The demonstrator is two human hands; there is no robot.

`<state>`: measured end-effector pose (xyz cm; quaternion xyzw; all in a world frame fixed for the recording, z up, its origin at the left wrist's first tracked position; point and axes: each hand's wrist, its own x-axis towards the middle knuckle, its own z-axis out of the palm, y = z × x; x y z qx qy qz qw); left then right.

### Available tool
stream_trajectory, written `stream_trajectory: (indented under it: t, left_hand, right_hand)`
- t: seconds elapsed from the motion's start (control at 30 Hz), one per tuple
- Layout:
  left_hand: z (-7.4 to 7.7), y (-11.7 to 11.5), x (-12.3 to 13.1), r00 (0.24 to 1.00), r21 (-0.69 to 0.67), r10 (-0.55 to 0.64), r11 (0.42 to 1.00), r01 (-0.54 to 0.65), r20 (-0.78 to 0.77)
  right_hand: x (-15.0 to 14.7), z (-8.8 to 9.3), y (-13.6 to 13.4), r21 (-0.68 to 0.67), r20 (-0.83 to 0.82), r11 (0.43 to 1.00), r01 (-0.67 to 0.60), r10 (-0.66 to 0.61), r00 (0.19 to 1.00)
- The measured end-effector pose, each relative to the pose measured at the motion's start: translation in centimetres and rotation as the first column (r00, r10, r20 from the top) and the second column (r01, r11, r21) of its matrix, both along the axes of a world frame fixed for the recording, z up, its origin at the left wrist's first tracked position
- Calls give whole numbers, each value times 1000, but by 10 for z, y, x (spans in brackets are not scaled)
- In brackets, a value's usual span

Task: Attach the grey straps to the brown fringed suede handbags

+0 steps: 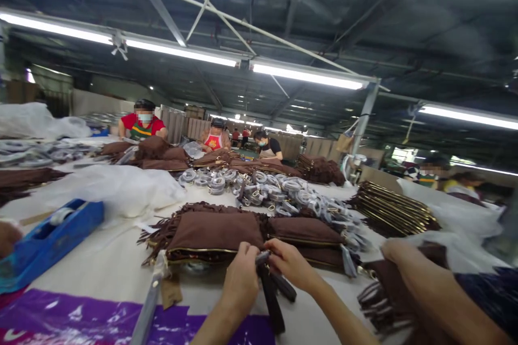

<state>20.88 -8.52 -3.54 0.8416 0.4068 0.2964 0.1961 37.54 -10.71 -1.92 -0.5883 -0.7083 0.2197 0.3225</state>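
My left hand (242, 280) and my right hand (290, 264) meet at the near edge of the table. Both are closed on the top end of a dark brown strap (270, 296) that hangs down toward me. Just behind them lies a stack of brown fringed bags (214, 230) with gold zips, and another such bag (305, 229) lies to its right. A small metal fitting shows between my fingertips, too small to make out.
A co-worker's forearm (424, 285) rests on a brown fringed bag at the right. A blue tape dispenser (50, 237) sits left, purple plastic (81, 318) in front. Behind are wrapped straps (283, 188), stacked bags (390, 210), white plastic sheeting (113, 183), and several people working at the far side.
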Motion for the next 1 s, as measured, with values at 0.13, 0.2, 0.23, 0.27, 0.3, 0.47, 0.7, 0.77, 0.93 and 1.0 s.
stream_trajectory:
  t: [0.13,0.2,0.23,0.27,0.3,0.47,0.7,0.77,0.93,1.0]
  left_hand:
    - [-13,-2,-3,995,-2,29,1000,-29,92]
    - [-9,-7,2,997,14,6,1000,-7,80]
    - [-5,-10,5,999,23,1,1000,-2,54]
    - [-1,-12,7,1000,29,4,1000,-4,19]
    - [4,-14,10,1000,34,8,999,-7,-21]
    - [21,-17,11,975,9,-12,1000,15,-221]
    - [55,-15,-1,916,167,-9,982,83,-402]
    - [73,-11,-9,905,183,-45,974,134,-422]
    - [136,24,-41,882,55,-97,989,137,-460]
    - [166,43,-56,868,-36,-155,987,157,-472]
  right_hand:
    - [0,-2,-8,-32,-141,999,-31,26,990]
    - [-3,8,-15,46,-17,999,-30,31,999]
    - [-5,13,-19,78,54,996,-36,31,998]
    - [-6,18,-22,96,114,994,-43,32,993]
    - [-7,21,-25,102,164,994,-47,29,986]
    - [-5,14,-26,11,353,998,-68,60,934]
    - [-6,14,-16,81,376,996,-40,7,926]
    - [-13,27,-11,140,371,990,0,-53,927]
    - [-43,82,6,341,370,939,35,-169,914]
    - [-54,113,16,335,303,942,-8,-100,948]
